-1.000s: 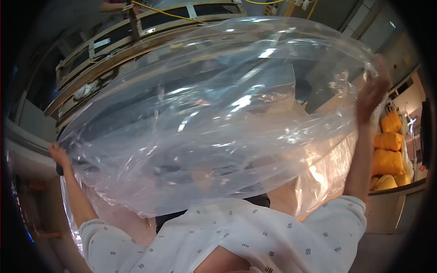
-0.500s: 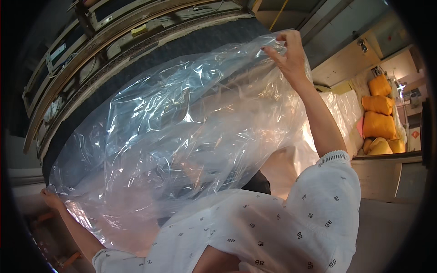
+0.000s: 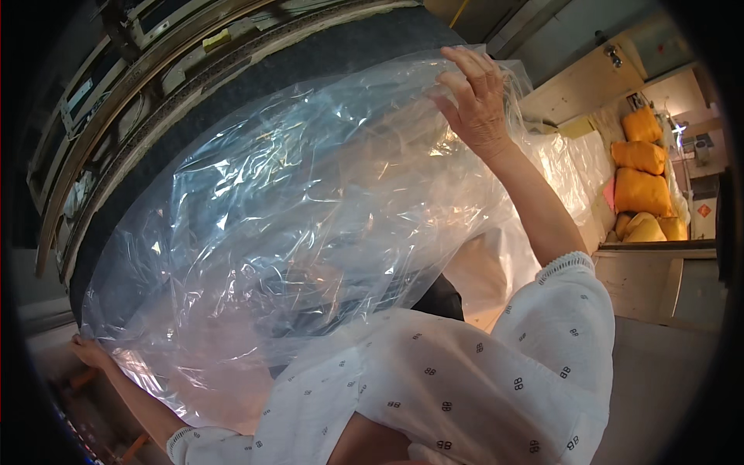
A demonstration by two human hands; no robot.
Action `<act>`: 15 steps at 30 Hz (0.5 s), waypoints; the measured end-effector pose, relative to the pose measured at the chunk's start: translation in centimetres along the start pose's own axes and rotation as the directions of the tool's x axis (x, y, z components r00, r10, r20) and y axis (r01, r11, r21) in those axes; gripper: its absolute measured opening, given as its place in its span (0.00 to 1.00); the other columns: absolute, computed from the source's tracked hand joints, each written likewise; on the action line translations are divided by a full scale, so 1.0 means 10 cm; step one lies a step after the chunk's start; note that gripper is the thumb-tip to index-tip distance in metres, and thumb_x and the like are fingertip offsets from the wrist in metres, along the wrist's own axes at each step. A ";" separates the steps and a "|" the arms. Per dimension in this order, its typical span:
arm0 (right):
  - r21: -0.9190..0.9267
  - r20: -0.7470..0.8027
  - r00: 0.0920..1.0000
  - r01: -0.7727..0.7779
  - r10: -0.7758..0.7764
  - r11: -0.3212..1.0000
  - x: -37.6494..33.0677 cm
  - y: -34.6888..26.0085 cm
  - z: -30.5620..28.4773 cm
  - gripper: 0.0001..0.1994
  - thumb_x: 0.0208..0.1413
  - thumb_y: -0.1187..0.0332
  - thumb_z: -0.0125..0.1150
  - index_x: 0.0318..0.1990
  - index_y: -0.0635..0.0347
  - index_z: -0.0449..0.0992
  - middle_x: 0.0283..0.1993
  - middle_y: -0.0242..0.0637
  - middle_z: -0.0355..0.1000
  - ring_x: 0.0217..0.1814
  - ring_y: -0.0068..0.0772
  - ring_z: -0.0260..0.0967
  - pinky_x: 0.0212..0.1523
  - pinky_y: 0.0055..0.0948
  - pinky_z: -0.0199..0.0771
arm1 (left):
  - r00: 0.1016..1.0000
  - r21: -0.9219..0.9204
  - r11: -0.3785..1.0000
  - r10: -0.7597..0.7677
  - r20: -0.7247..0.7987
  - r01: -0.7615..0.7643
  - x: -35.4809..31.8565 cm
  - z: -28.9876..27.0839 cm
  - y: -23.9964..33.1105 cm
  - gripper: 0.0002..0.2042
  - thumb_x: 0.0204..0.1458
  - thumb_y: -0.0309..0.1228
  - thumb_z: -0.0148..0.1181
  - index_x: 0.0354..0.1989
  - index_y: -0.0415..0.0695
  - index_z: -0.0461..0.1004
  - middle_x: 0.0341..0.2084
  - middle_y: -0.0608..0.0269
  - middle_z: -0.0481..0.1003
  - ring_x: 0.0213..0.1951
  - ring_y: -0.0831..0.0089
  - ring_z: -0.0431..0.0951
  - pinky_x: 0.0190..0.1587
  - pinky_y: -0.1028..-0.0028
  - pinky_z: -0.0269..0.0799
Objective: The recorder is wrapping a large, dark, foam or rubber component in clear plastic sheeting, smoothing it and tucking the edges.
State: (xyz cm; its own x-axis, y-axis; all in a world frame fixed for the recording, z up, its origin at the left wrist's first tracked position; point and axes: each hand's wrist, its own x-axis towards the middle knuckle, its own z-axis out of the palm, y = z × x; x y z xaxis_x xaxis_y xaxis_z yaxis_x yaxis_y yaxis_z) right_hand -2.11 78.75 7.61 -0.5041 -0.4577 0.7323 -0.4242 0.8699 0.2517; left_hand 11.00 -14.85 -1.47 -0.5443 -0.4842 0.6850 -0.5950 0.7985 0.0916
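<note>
Head view shows me a large clear plastic bag [image 3: 310, 232] stretched across most of the frame, billowing between my two hands. My right hand [image 3: 474, 101] is raised high at the upper edge of the film, fingers [image 3: 465, 66] loosely spread and curled over the rim, so I judge it a light pinch of the plastic rather than a firm clamp. My left hand [image 3: 89, 353] is low at the far left corner, closed around the bag's edge, though the film and the picture's rim hide how the fingers sit.

My worry: the film is thin and slippery, and with so slack a hold up top it could slide free and collapse. It could also catch on the metal-framed machine [image 3: 155, 70] behind it and tear.

The bag spans from the low left hand diagonally up to the right hand, in front of my white patterned sleeves [image 3: 480, 372]. Stacked orange sacks [image 3: 643, 170] sit well apart at the right.
</note>
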 end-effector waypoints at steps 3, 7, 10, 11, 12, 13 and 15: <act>0.261 0.010 0.982 -0.185 0.189 0.947 0.02 -0.04 -0.06 0.08 0.43 0.75 0.58 0.33 0.53 0.70 0.35 0.28 0.70 0.41 0.34 0.66 0.45 0.35 0.63 | 0.993 0.045 0.998 -0.045 0.110 0.040 0.01 0.04 0.01 0.14 0.55 0.35 0.41 0.41 0.40 0.69 0.38 0.50 0.71 0.42 0.52 0.70 0.44 0.62 0.63; 0.832 0.321 0.716 -0.526 0.620 0.177 0.40 -0.06 -0.57 0.02 0.48 0.72 0.55 0.30 0.58 0.70 0.28 0.34 0.69 0.32 0.35 0.67 0.34 0.33 0.66 | 0.994 -0.048 0.993 -0.110 0.019 0.111 -0.20 -0.21 0.26 0.15 0.55 0.36 0.40 0.42 0.40 0.69 0.39 0.48 0.71 0.42 0.51 0.70 0.44 0.62 0.64; 0.236 0.535 0.720 -0.631 0.443 0.739 0.37 0.33 -0.24 0.08 0.47 0.65 0.54 0.25 0.60 0.71 0.20 0.39 0.67 0.25 0.41 0.66 0.27 0.35 0.65 | 0.996 -0.068 0.994 -0.084 -0.026 0.082 -0.17 -0.25 0.23 0.16 0.55 0.36 0.41 0.44 0.39 0.68 0.39 0.49 0.71 0.41 0.52 0.71 0.43 0.63 0.65; 0.098 0.569 0.734 -0.507 0.370 0.856 0.20 0.35 -0.01 0.10 0.46 0.62 0.55 0.25 0.60 0.71 0.18 0.39 0.67 0.24 0.42 0.66 0.27 0.36 0.65 | 0.999 -0.076 0.997 -0.015 -0.051 0.011 -0.16 -0.18 0.26 0.16 0.55 0.37 0.42 0.44 0.39 0.68 0.40 0.50 0.72 0.41 0.54 0.72 0.42 0.63 0.66; 0.079 0.577 0.738 -0.477 0.350 0.875 0.19 0.32 0.14 0.10 0.45 0.61 0.56 0.26 0.59 0.72 0.20 0.39 0.68 0.26 0.42 0.67 0.28 0.36 0.65 | 0.998 -0.074 0.997 -0.023 -0.058 0.019 -0.14 -0.19 0.16 0.16 0.55 0.37 0.42 0.44 0.39 0.68 0.40 0.50 0.72 0.41 0.54 0.72 0.42 0.63 0.66; 0.065 0.589 0.738 -0.450 0.330 0.891 0.18 0.24 0.26 0.11 0.44 0.59 0.56 0.27 0.58 0.73 0.21 0.38 0.69 0.27 0.42 0.67 0.29 0.36 0.65 | 0.980 -0.310 0.932 -0.197 -0.005 0.185 -0.11 -0.28 -0.01 0.16 0.55 0.37 0.43 0.46 0.39 0.67 0.40 0.52 0.72 0.41 0.57 0.73 0.42 0.65 0.67; 0.197 0.570 0.743 -0.539 0.351 0.819 0.12 0.20 0.46 0.10 0.44 0.60 0.57 0.27 0.58 0.73 0.23 0.37 0.69 0.28 0.41 0.68 0.29 0.36 0.65 | 0.937 -0.530 0.781 -0.339 0.085 0.331 -0.08 -0.47 -0.05 0.17 0.55 0.37 0.44 0.47 0.38 0.67 0.40 0.54 0.72 0.41 0.60 0.73 0.43 0.67 0.67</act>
State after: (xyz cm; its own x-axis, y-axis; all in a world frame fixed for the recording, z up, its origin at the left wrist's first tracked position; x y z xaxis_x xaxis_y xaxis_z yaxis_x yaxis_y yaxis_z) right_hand -6.99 79.07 6.04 -0.9524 -0.1394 0.2713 -0.2243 0.9228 -0.3133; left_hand 14.53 -13.12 1.33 -0.3584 -0.7551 0.5490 -0.3314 0.6527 0.6813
